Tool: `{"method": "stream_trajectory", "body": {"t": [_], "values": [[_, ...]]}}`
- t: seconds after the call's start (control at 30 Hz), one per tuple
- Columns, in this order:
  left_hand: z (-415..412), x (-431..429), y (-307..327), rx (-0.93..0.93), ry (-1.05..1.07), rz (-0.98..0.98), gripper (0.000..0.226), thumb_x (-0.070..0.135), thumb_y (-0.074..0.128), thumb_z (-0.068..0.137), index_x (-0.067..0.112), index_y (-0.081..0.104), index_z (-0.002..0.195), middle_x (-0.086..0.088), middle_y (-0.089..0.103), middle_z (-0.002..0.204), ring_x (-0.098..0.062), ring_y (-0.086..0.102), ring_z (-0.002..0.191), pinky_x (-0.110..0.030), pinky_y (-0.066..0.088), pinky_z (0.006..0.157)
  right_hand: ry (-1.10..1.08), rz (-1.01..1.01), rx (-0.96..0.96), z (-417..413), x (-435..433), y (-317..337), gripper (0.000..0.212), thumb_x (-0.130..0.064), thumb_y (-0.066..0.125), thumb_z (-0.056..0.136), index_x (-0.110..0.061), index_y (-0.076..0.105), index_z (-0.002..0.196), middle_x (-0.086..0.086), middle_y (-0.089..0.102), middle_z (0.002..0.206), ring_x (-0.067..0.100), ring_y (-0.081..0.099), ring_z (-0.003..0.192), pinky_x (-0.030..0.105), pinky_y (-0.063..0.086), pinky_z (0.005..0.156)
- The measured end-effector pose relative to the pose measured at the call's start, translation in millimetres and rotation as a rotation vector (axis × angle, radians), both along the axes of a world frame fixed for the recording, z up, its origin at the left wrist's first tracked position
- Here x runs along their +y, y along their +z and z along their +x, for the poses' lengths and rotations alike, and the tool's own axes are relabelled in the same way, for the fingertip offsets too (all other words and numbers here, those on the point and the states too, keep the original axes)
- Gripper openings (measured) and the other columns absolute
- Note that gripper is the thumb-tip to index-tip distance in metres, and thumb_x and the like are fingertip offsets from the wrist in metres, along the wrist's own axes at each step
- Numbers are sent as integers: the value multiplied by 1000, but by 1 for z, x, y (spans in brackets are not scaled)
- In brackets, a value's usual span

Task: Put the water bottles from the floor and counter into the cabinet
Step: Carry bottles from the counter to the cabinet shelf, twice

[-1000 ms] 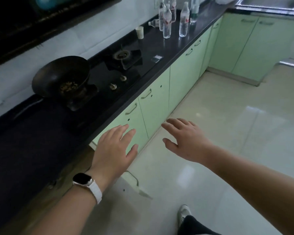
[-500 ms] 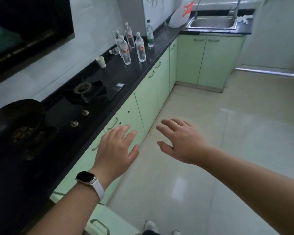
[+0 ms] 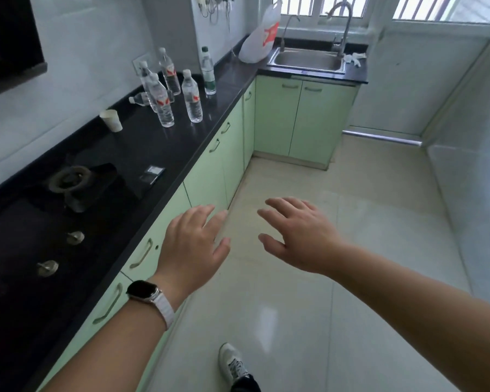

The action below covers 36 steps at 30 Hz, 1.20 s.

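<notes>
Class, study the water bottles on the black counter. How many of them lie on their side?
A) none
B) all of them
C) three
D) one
D: a single bottle lies on its side on the counter close to the wall, while the other bottles all stand upright.

Both hands empty, palms down, fingers spread, held out over the floor (image 3: 351, 222). Left hand (image 3: 194, 244) has a watch (image 3: 143, 291) on the wrist and sits just in front of the green cabinet doors (image 3: 207, 176). Right hand (image 3: 297, 236) is beside it, not touching. Water bottles (image 3: 192, 99) are clustered farther along the black counter (image 3: 181, 142): five upright, plus a toppled bottle (image 3: 140, 99) by the wall. Paper cup (image 3: 112, 120) stands between them and the gas burner (image 3: 68, 179). Sink (image 3: 306, 59) at far end, plastic bag (image 3: 259, 41) left of it. One shoe (image 3: 232, 363) at bottom edge.
</notes>
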<state>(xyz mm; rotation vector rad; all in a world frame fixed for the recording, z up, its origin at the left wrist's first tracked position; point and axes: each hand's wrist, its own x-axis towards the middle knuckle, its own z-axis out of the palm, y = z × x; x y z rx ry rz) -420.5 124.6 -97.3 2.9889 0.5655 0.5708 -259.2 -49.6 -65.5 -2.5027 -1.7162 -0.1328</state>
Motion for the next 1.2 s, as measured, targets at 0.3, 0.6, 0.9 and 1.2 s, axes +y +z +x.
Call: {"method": "stream_trajectory", "body": {"t": [0.3,0.6,0.9,1.2], "values": [[55,119,2,-66,-5,-10,47,42,47,88,15,66,122,-12,63,125,-34,57,118,-50,46,95,-21,-62,-60,56,107,14,56,-56,37,92,-21,57,131,5,58,133,30,54,121,41,43,101],[121,174,13,-5,-41,-26,51,44,45,89,16,63,127,-11,63,128,-32,56,121,-50,45,97,-82,45,-51,119,157,16,53,-54,41,90,-19,60,126,7,61,129,31,57,117,42,45,98],[225,204,8,30,-12,27,50,43,45,89,15,65,126,-11,63,128,-33,57,120,-52,46,95,-65,101,9,233,191,-2,52,-53,41,91,-18,61,124,8,61,128,32,57,115,41,45,97],[350,216,19,78,131,60,53,44,44,89,15,65,128,-11,63,129,-33,57,120,-52,48,94,54,33,90,389,228,2,59,-56,34,91,-19,56,132,8,55,137,31,50,126,43,40,104]]}}
